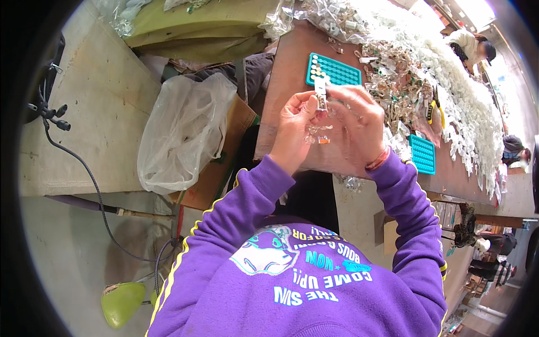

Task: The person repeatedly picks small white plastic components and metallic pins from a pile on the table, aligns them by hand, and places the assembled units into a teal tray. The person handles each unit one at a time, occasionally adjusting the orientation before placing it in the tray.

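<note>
Over the near part of the brown table (283, 73), my left hand (296, 121) is closed in a pinch on a small white and clear plastic part (320, 92), held upright between thumb and fingers. My right hand (359, 115) is close against its other side, with the index fingertip by its upper end; motion smears the thumb and other fingers. Just below the hands lie small clear plastic pieces (310, 139) and a small orange piece (324, 140). Right behind the held part is a teal tray (343, 73) of round hollows, several of them filled with pale round pieces at its left end.
Clear and white plastic parts (415, 62) heap up along the table's right and far side. Pliers (435, 109) with yellow handles lie on them. A second teal tray (422, 154) is near the right edge. Left of the table, a plastic bag (182, 132) covers a cardboard box (205, 182).
</note>
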Motion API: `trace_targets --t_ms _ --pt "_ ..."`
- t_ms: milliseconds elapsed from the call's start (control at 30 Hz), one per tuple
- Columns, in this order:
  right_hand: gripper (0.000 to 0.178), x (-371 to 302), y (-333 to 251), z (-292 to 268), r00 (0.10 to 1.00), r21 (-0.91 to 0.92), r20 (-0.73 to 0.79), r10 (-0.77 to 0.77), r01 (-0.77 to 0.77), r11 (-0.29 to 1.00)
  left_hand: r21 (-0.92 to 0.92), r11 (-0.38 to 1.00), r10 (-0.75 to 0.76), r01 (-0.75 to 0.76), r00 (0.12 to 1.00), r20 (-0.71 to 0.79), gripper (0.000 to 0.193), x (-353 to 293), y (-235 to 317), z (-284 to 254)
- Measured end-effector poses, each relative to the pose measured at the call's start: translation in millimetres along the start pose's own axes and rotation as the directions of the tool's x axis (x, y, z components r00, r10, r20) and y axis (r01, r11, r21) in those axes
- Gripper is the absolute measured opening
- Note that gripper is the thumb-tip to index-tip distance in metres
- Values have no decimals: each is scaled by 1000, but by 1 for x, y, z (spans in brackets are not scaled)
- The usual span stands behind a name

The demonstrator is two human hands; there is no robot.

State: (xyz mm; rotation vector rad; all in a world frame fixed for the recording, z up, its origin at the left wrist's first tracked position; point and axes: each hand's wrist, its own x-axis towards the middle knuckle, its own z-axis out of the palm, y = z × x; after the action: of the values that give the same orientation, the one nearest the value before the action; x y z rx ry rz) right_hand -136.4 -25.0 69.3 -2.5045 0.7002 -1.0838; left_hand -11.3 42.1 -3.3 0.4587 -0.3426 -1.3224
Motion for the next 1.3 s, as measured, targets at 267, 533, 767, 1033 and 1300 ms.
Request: trace_targets --t_ms 267,533,767,1033,1300 --pt "17 20 11 -8 875 361 285 391 -475 802 -66 987 -133 144 980 149 26 9 -2 3" --pt "15 0 -5 -2 980 118 -133 150 -135 984 155 988 -19 12 999 47 17 2 0 24" --pt "21 -3 -9 -5 989 -43 -131 -67 62 997 -32 987 -155 158 985 76 20 1 12 28" --pt "34 4 1 -24 917 -138 146 -371 390 910 -198 930 -257 310 932 255 26 -1 9 17" --pt "32 3 5 -27 864 -215 168 -475 502 838 -324 828 -362 458 877 314 24 -2 4 15"
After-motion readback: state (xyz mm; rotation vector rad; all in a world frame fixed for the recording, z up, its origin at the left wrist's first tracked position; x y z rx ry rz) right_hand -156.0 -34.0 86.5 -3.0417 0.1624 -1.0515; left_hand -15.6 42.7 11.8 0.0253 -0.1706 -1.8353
